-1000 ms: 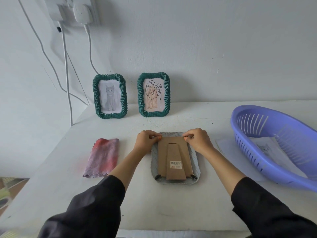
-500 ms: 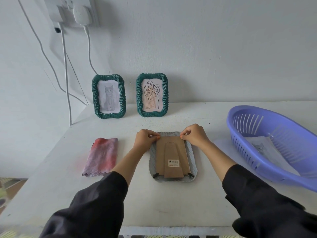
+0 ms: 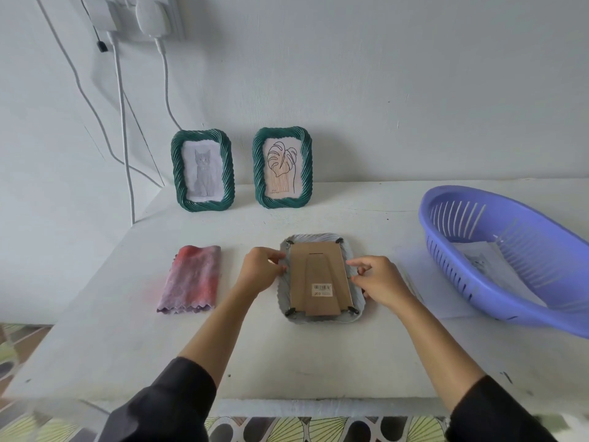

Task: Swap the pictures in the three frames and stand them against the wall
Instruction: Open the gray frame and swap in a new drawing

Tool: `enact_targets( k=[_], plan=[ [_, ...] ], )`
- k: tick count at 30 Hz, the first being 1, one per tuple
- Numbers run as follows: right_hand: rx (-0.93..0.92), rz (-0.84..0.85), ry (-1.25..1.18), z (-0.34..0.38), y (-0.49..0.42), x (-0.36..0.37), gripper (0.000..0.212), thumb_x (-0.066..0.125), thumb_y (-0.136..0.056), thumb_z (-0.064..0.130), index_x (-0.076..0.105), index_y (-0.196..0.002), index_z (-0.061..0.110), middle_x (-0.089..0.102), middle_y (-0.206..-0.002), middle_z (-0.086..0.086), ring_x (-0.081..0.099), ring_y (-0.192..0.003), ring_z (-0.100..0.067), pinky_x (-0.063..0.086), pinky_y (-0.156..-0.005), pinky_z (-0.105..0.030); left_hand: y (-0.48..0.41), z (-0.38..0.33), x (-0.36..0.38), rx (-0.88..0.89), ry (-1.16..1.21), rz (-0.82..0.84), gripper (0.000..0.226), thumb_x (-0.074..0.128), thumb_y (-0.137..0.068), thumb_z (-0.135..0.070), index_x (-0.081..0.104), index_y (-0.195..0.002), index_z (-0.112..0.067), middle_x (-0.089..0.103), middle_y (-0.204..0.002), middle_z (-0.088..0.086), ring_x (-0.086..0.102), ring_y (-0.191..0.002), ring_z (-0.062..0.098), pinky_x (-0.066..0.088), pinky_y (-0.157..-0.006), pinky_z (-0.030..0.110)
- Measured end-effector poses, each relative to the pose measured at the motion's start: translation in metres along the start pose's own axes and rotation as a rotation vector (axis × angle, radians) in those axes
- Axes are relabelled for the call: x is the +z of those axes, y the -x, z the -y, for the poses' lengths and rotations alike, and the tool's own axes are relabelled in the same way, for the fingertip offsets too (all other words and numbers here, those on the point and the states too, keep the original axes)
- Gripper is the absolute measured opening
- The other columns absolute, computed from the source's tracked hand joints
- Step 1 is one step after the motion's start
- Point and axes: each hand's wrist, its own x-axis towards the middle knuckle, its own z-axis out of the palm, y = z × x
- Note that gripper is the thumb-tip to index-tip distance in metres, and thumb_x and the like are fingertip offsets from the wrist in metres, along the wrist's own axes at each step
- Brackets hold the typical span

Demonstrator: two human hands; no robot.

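Where fingers (image 3: 277,258) flank, face-down frame (image 3: 321,279)

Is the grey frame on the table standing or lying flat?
Lying flat, face down: the grey frame shows its brown backing board and folded stand upward.

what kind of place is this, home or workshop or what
Most likely a room in a home, at a plain white table pushed into a wall corner. Clues: chargers plugged into a wall socket, a purple plastic basket, and patterned floor tiles below the table edge.
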Motion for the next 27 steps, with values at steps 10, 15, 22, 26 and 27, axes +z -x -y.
enact_targets(
  k=[10,15,22,26,27],
  plan=[
    [-0.282,-0.298,0.228,0.061,0.013,-0.047,0.021,0.063,-0.073,-0.001,0.063,-0.085,-0.017,0.064,-0.078,-0.033,0.061,-0.078,-0.045,0.053,-0.072,-0.044,0.014,-0.022,0.002,0.033,0.231,0.002,0.030,0.063,-0.086,-0.017,0.066,-0.115,-0.008,0.067,-0.097,0.006,0.061,-0.084,0.020,0.050,-0.088,0.034],
    [-0.396,-0.202,0.307,0.106,0.021,-0.037,0.032,0.058,-0.075,0.001,0.047,-0.046,0.009,0.042,-0.045,-0.006,0.035,-0.048,-0.028,0.028,-0.043,-0.016,0.030,-0.062,0.004,0.030,0.659,0.108,0.037,0.053,-0.093,-0.020,0.051,-0.128,-0.009,0.060,-0.095,0.004,0.058,-0.088,0.018,0.050,-0.085,0.029],
    [-0.376,0.062,0.020,0.093,0.006,0.003,0.023,0.053,-0.092,0.019,0.071,-0.092,0.006,0.071,-0.083,-0.011,0.061,-0.070,-0.017,0.042,-0.065,-0.027,0.027,-0.066,-0.008,-0.068,0.740,-0.025,0.052,0.057,-0.088,-0.022,0.040,-0.137,-0.021,0.060,-0.112,0.009,0.061,-0.094,0.022,0.053,-0.076,0.033],
    [-0.169,-0.067,0.058,0.045,-0.005,0.019,0.035,0.047,-0.094,0.019,0.055,-0.126,0.011,0.058,-0.131,-0.007,0.055,-0.117,-0.021,0.041,-0.090,-0.025,0.024,-0.039,-0.012,-0.022,0.375,-0.047,0.059,0.053,-0.089,-0.006,0.034,-0.142,-0.023,0.058,-0.121,0.013,0.059,-0.106,0.028,0.053,-0.089,0.042],
    [-0.142,-0.084,0.089,0.035,-0.005,0.023,0.040,0.046,-0.095,0.021,0.048,-0.132,0.010,0.050,-0.139,-0.007,0.048,-0.126,-0.021,0.037,-0.099,-0.026,0.023,-0.032,-0.011,-0.007,0.259,-0.033,0.057,0.051,-0.090,-0.008,0.035,-0.142,-0.025,0.057,-0.127,0.011,0.057,-0.111,0.029,0.050,-0.094,0.042]
  ],
)
